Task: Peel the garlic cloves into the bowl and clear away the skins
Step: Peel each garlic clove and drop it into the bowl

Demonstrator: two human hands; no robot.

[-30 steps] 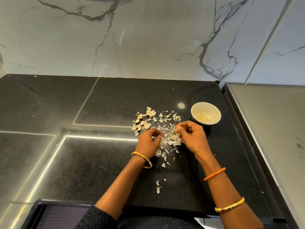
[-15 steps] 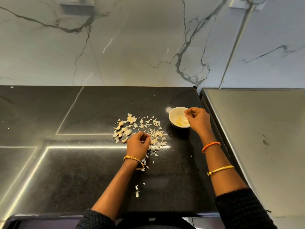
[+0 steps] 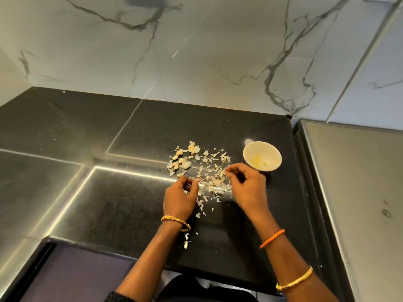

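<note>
A small white bowl (image 3: pixel 250 150) with a few peeled garlic cloves (image 3: pixel 258 162) stands on the black counter (image 3: pixel 109 192), right of a scattered pile of garlic skins (image 3: pixel 210 171). Several unpeeled cloves (image 3: pixel 178 159) lie at the pile's left side. My left hand (image 3: pixel 180 198) sits at the pile's near-left edge, fingers curled around a pale bit of skin. My right hand (image 3: pixel 247 185) hovers just in front of the bowl with curled fingers, its fingertips together at the pile's right edge. Whether they pinch anything is unclear.
A few stray skin flakes (image 3: pixel 186 243) lie near the counter's front edge. A marble wall (image 3: pixel 196 51) backs the counter. A grey steel surface (image 3: pixel 359 192) adjoins on the right. A dark recess (image 3: pixel 76 275) opens at the front left.
My right hand has come back from over the bowl to the right edge of the skin pile. My left hand stayed at the pile. The camera view shifted.
</note>
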